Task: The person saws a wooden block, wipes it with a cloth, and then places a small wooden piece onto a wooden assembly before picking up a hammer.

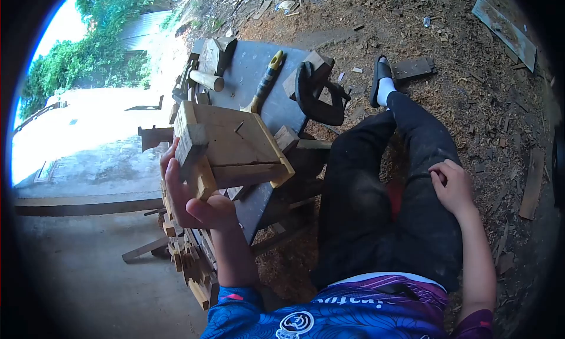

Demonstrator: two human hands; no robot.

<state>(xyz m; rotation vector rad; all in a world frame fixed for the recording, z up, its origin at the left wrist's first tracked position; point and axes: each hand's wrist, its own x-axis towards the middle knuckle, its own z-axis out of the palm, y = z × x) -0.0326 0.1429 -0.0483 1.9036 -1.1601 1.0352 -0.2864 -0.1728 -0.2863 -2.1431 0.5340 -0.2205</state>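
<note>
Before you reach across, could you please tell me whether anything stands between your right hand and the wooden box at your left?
No loose object visibly does; only the trousered legs lie between the right hand and the wooden box. The black C-shaped tool sits beyond that path.

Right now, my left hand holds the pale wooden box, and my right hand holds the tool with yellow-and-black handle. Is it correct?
The right hand is wrong: the head view shows it resting on your black trousers, with the tool lying on the flat grey board. Your left hand does hold the box.
</note>
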